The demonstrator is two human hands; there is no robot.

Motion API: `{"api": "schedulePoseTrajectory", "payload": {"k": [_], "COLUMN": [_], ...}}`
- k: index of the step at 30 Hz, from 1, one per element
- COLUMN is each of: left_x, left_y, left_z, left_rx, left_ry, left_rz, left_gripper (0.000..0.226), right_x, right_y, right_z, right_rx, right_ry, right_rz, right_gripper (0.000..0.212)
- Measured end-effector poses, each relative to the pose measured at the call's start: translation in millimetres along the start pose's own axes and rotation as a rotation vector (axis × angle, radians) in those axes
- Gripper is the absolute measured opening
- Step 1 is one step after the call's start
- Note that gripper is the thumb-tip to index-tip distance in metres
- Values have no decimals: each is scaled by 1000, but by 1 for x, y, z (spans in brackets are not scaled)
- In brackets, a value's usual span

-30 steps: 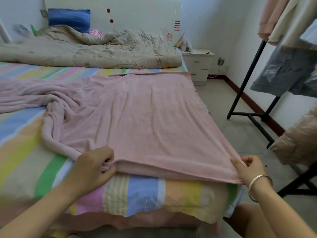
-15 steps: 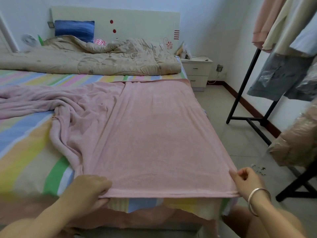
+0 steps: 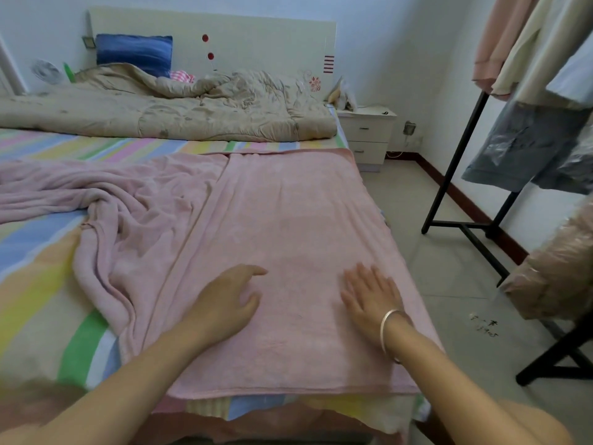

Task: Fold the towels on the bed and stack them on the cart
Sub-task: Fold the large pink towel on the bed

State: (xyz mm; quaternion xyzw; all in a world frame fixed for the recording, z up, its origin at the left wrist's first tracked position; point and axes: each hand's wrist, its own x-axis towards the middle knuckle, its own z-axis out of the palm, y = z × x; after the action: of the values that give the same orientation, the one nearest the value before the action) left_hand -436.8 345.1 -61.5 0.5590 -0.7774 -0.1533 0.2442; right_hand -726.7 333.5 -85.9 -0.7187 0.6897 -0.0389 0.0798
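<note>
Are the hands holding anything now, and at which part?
Nothing is held. The left hand and right hand only rest on the pink towel.

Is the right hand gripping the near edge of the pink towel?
No, the right hand lies flat and open on top of the pink towel.

Soft even daylight, faint shadows, wide-angle edge bending, slight blur

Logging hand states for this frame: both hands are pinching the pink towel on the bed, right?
No. The head view shows the left hand and right hand resting open on the pink towel on the bed, not pinching it.
</note>
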Motion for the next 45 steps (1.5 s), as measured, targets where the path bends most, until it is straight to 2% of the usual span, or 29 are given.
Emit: {"api": "schedulePoseTrajectory", "payload": {"k": [2, 4, 6, 8, 10, 12, 15, 18, 22, 26, 27, 30, 31, 33, 36, 37, 39, 41, 43, 45], "left_x": [3, 0, 1, 13, 33, 56, 88, 125, 164, 186, 190, 205, 208, 208, 201, 196, 190, 183, 174, 156], "left_y": [-7, -22, -28, -23, -14, -6, -6, -15, -41, -67, -72, -90, -92, -98, -103, -105, -110, -112, -117, -127], "left_z": [15, 25, 28, 27, 24, 25, 30, 38, 44, 41, 41, 45, 46, 46, 44, 42, 36, 26, 10, -10], "left_rx": [147, 248, 224, 222, 246, 243, 218, 244, 319, 307, 310, 294, 288, 298, 290, 265, 176, 52, -60, -111], "left_ry": [-111, -197, -126, 26, 78, 106, 121, 79, 49, 76, 65, 65, 69, 58, 47, 28, -8, -21, 10, 63], "left_rz": [21, -11, -68, -79, -103, -97, -97, -157, -153, -187, -193, -210, -207, -195, -149, -139, -113, -103, -95, -74], "left_gripper": [74, 88, 86, 62, 36, 22, 42, 58, 53, 65, 67, 76, 83, 94, 95, 95, 93, 75, 43, 33], "right_x": [1, 3, 12, 27, 49, 75, 112, 156, 216, 251, 258, 281, 286, 298, 296, 293, 284, 267, 246, 225], "right_y": [13, 37, 58, 63, 52, 31, -5, -5, 56, 81, 72, 35, 27, 22, 22, 14, -14, -52, -93, -139], "right_z": [9, 12, 8, -1, -11, -19, -24, -15, -13, -20, -19, -10, -7, -3, -10, -12, -12, -6, 1, 7], "right_rx": [-44, -6, 63, 43, -32, -82, -102, -120, -46, 93, 98, 11, -20, -62, -40, -26, -31, -36, -26, 2], "right_ry": [-58, -58, -55, -31, 10, 10, -30, -70, -87, 52, 79, 87, 72, 65, 89, 92, 82, 38, -27, -74], "right_rz": [77, 274, 482, 518, 393, 181, -93, -196, 136, 571, 559, 206, 143, 223, 534, 567, 459, 263, 135, 43], "right_gripper": [60, 65, 74, 78, 72, 67, 61, 58, 63, 77, 77, 65, 63, 65, 75, 77, 75, 70, 68, 66]}}
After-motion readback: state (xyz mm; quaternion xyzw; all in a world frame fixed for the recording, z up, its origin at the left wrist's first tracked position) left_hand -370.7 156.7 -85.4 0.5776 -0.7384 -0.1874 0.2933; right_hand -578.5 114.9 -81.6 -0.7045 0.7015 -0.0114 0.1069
